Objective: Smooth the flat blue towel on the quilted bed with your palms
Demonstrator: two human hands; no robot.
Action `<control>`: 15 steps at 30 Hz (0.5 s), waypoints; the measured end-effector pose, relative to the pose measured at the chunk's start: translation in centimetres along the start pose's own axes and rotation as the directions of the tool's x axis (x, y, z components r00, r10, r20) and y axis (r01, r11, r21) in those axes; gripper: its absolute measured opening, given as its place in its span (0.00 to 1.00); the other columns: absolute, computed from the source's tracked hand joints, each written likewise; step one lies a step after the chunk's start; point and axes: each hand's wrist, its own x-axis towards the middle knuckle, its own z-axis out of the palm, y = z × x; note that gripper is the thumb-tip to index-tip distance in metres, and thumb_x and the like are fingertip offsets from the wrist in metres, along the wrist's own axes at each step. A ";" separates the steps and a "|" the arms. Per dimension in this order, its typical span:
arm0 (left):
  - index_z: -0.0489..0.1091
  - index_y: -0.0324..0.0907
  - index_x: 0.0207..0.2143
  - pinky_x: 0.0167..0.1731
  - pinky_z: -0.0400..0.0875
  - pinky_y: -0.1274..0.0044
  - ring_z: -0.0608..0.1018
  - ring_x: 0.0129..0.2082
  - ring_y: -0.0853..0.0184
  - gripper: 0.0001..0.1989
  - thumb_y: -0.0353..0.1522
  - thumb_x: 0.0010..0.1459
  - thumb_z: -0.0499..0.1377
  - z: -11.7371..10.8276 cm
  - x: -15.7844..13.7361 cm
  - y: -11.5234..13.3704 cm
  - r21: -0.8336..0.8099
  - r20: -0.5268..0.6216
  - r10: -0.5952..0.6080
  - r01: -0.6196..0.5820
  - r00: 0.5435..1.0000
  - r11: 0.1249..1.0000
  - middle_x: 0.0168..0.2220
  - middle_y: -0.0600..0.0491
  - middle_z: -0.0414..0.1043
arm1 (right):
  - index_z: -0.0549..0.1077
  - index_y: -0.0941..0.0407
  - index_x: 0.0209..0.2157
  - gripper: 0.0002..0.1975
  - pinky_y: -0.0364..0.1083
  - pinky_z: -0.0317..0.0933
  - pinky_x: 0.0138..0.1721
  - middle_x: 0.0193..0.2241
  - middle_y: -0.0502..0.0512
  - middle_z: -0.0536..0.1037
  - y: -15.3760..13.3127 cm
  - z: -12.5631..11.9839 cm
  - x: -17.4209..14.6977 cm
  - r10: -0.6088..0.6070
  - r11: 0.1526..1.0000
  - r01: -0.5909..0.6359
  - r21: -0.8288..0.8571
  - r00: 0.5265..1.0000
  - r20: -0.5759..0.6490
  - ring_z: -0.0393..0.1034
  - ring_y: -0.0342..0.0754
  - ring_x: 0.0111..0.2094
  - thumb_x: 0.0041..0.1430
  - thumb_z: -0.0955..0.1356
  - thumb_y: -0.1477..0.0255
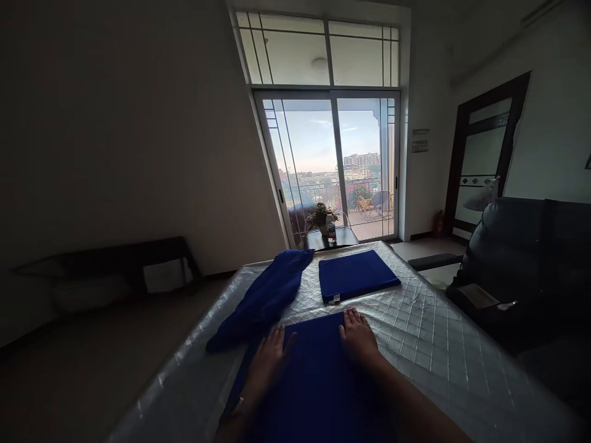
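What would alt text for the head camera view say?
The left hand and right hand rest on blue cloth on a shiny quilted surface. A folded piece lies beyond and a rumpled one to the left; past them, glass doors.

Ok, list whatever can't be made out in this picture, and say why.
- Near end of the blue cloth under the hands: head view, cut off by the bottom edge.
- Fabric directly beneath the left hand and right hand: head view, hidden by the hands.
- Print on the white tag of the folded cloth: head view, too small.
- Words on the wall notice: head view, too small and dim.
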 end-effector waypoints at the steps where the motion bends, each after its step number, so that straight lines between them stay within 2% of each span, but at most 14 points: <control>1: 0.57 0.32 0.68 0.67 0.58 0.58 0.62 0.70 0.53 0.34 0.45 0.70 0.39 -0.4 -0.4 -1.1 -0.001 0.006 -0.031 0.031 1.000 1.000 0.70 0.37 0.59 | 0.50 0.65 0.71 0.33 0.53 0.35 0.71 0.73 0.61 0.50 0.0 0.0 0.0 0.000 1.000 0.000 -0.002 1.000 0.000 0.39 0.52 0.73 0.70 0.52 0.63; 5: 0.55 0.27 0.68 0.67 0.57 0.60 0.62 0.70 0.52 0.39 0.48 0.70 0.36 -1.6 -1.7 -3.2 -0.014 0.022 -0.110 0.111 0.994 0.994 0.69 0.36 0.59 | 0.50 0.65 0.71 0.34 0.53 0.35 0.71 0.73 0.61 0.49 0.0 0.1 0.1 -0.001 1.000 0.001 -0.021 1.000 0.001 0.39 0.51 0.73 0.70 0.52 0.63; 15: 0.60 0.30 0.67 0.67 0.57 0.58 0.64 0.69 0.51 0.41 0.52 0.69 0.34 -0.8 -1.7 -3.5 -0.077 -0.052 -0.109 0.105 0.993 0.991 0.68 0.36 0.61 | 0.51 0.64 0.71 0.33 0.53 0.36 0.71 0.73 0.59 0.49 -0.1 0.4 0.5 0.007 0.995 -0.007 -0.103 1.000 0.003 0.39 0.51 0.73 0.70 0.51 0.63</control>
